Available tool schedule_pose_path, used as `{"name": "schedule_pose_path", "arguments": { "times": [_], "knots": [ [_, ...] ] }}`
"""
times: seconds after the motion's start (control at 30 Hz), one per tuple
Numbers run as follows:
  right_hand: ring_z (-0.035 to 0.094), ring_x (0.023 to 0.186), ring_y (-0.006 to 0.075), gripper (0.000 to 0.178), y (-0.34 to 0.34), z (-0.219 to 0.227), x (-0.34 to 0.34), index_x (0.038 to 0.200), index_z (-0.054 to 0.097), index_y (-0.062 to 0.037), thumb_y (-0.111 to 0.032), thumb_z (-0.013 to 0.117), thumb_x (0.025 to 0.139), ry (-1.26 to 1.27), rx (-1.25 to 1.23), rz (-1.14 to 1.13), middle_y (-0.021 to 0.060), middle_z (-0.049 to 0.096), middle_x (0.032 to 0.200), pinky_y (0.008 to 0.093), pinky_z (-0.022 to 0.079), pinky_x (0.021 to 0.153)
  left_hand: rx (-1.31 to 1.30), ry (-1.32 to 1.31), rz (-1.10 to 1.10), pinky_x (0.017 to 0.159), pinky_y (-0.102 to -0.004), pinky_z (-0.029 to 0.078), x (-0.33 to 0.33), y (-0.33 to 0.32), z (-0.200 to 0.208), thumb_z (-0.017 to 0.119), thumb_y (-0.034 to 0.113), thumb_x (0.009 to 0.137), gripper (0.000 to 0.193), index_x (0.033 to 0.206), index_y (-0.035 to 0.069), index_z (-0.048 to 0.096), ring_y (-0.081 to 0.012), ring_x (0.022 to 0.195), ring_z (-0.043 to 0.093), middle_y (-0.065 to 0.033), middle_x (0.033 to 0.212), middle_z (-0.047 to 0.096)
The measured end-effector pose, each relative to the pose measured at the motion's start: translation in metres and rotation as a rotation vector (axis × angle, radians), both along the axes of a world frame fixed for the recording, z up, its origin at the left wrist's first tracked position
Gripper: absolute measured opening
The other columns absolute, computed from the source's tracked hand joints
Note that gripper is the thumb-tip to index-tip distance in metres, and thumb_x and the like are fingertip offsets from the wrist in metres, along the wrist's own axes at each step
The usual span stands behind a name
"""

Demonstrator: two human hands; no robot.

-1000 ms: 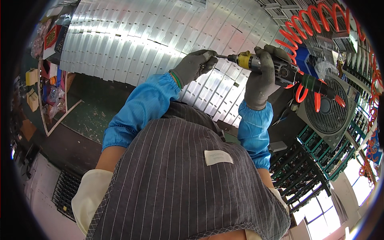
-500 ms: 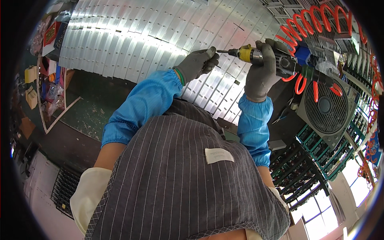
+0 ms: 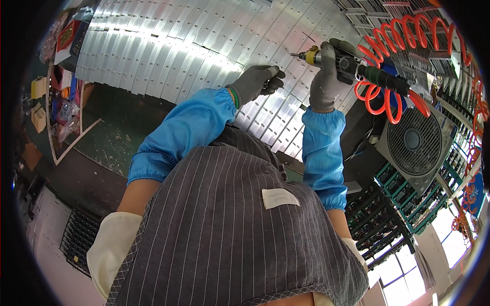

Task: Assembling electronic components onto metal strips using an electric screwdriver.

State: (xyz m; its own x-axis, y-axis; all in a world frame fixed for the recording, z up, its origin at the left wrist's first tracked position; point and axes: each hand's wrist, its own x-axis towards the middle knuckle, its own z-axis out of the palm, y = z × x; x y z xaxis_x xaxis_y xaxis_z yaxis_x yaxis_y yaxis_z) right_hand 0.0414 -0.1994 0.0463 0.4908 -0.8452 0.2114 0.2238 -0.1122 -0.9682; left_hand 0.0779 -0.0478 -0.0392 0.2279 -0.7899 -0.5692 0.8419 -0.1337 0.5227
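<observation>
My right hand (image 3: 325, 84), in a grey glove, is wrapped round an air screwdriver (image 3: 348, 66) with a yellow collar near its nose. The tool lies roughly level above the metal strips, its bit pointing left. A red coiled hose (image 3: 386, 107) hangs from its rear end. To the left, my gloved left hand (image 3: 252, 85) is closed, with thumb and fingers pressed together. Small dark bits show at its fingertips, too small to name. Both hands are over rows of silvery metal strips (image 3: 168, 53) with small studs or holes along them. The bit is apart from my left fingers.
A grey box fan (image 3: 412, 140) stands at the right, with teal racks (image 3: 403, 196) below it. Stacked metal profiles (image 3: 395, 10) fill the far right. Small boxes and bags sit on the left shelf (image 3: 51, 117), beside a worn green surface (image 3: 117, 130).
My right hand has moved the screwdriver away and slightly up, so its bit has left the left fingertips. The left hand has shifted slightly right and stays closed.
</observation>
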Motion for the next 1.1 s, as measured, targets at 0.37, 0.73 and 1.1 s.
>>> {"name": "schedule_pose_path", "arguments": {
  "times": [0.37,0.73,1.1],
  "knots": [
    [0.061,0.067,0.0146,0.022,0.003,0.015,0.016,0.094,0.057,-0.0007,0.004,0.066,0.075,-0.002,-0.013,0.07,0.008,0.061,0.08,0.0259,0.052,0.059,-0.029,-0.031,-0.033,0.06,-0.0254,0.045,0.008,-0.011,0.004,0.045,0.027,0.097,0.033,0.102,-0.002,0.06,-0.0111,0.064,0.053,-0.0065,0.079,0.063],
    [0.058,0.072,0.0123,0.027,0.011,0.055,0.006,0.1,0.054,-0.0028,0.004,0.064,0.076,0.001,-0.057,0.137,0.0072,0.059,0.087,0.0257,0.049,0.06,-0.128,0.213,0.078,0.052,-0.022,0.04,0.011,0.042,0.012,0.048,0.029,0.095,0.031,0.102,0.001,0.059,-0.0079,0.057,0.047,-0.0013,0.071,0.055],
    [0.055,0.062,0.0078,0.018,-0.095,0.301,0.013,0.092,0.063,-0.0021,-0.012,0.069,0.077,-0.116,-0.584,-0.105,0.0004,0.059,0.073,0.0227,0.045,0.056,0.064,-0.1,0.215,0.052,-0.0221,0.04,0.021,0.17,0.029,0.044,0.028,0.098,0.028,0.101,0.004,0.059,-0.0073,0.062,0.047,0.002,0.069,0.051]
  ]
}}
